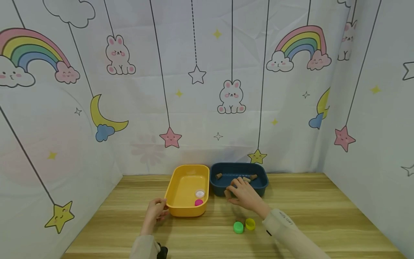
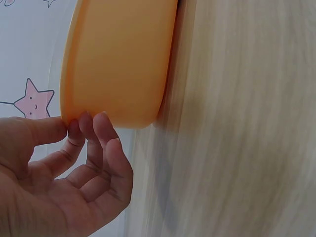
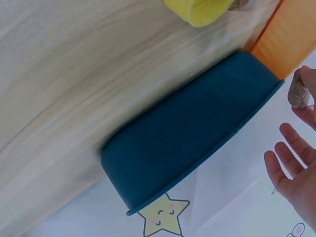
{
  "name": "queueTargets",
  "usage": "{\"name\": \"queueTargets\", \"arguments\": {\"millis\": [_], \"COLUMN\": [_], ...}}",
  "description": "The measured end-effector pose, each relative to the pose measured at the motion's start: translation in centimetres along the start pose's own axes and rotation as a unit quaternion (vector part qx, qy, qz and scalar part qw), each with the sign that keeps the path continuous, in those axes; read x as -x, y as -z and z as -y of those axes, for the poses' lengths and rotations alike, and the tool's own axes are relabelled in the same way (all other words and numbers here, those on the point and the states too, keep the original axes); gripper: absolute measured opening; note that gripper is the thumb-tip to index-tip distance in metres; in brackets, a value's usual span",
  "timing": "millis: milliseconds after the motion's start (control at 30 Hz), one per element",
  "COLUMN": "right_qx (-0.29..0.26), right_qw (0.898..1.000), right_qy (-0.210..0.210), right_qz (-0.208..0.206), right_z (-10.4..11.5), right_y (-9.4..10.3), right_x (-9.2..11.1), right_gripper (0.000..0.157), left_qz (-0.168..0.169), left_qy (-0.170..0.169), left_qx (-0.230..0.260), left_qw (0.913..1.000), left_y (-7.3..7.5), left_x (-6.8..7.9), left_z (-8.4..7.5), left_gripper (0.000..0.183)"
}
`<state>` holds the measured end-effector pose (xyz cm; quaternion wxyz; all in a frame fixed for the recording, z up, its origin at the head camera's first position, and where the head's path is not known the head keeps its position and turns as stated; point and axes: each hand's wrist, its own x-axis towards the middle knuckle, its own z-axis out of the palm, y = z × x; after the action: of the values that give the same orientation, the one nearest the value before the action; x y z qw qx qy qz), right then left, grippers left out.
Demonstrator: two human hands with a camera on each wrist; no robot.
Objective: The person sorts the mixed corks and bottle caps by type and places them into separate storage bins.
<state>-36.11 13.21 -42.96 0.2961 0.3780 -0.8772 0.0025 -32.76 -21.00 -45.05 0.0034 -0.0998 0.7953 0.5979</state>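
In the head view, the left hand (image 1: 156, 210) held the near left corner of the yellow bin (image 1: 182, 187), where a white cap (image 1: 199, 194) and a pink cap (image 1: 198, 203) lay. The right hand (image 1: 244, 194) pinched a cork (image 1: 228, 194) in front of the blue bin (image 1: 217, 190), which had more corks (image 1: 219, 176) inside; a green cap (image 1: 238, 227) and a yellow cap (image 1: 250, 224) sat nearer on the table (image 1: 291, 212). The left wrist view showed thumb and fingertips gripping the yellow bin's edge; light pressure there seemed enough to steady it without tipping. In the right wrist view, the cork was pinched by the thumb and a finger, apart from the blue bin's rim, the other fingers spread free. Handling it well likely meant a gentle, firm pinch, lifted clear of both rims, the wrist passing above the loose caps.
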Motion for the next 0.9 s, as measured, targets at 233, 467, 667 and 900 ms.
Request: {"name": "queueTargets", "arguments": {"millis": [233, 467, 667, 900], "right_qx": [0.01, 0.002, 0.01, 0.003], "right_qw": [1.0, 0.999, 0.998, 0.994], "right_qy": [-0.005, -0.035, -0.044, -0.09], "right_qz": [-0.011, -0.02, -0.044, -0.056], "right_z": [-0.6, -1.0, -1.5, -1.8], "right_y": [0.7, 1.1, 1.2, 1.3], "right_x": [-0.4, -0.6, -0.8, -1.1], "right_gripper": [0.035, 0.036, 0.035, 0.033], "left_qz": [0.0, 0.002, 0.001, 0.001], "left_qy": [-0.001, 0.001, -0.001, -0.002], "left_qx": [0.001, 0.006, 0.008, 0.008], "left_qw": [1.0, 1.0, 1.0, 1.0], "left_y": [0.0, 0.0, 0.0, -0.1], "left_x": [0.0, 0.0, 0.0, 0.0], "left_z": [0.0, 0.0, 0.0, 0.1], "left_gripper": [0.024, 0.022, 0.022, 0.021]}}
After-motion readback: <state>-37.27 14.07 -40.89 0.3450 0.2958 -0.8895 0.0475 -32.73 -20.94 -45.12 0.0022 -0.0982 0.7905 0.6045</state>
